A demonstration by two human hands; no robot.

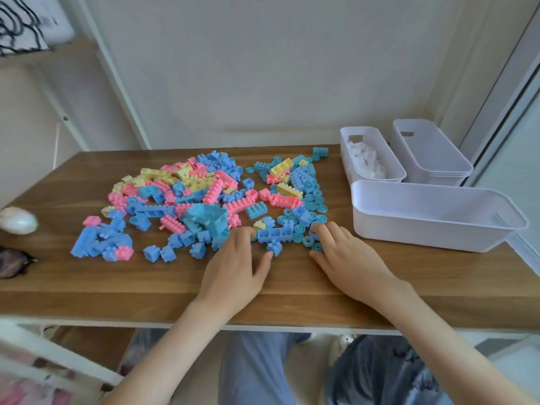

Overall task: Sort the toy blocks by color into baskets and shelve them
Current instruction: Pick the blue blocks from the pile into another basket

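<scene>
Wood-grain counter (87, 287) against a plain white wall (263, 68), pastel plastic toy blocks (190, 194) heaped mid-frame, white plastic baskets (423, 229) at right. Left hand (233, 267) and right hand (347, 258) rest loose-fingered on blue pieces (274, 235) at the heap's lower edge.

Nothing here can be read: no text, label, brand, number or sign. The toy blocks (204, 197) and the white baskets (423, 229) show plain surfaces. The black lines on the white sheet (20, 27) at the top left are blurred loops, not legible letters.
</scene>
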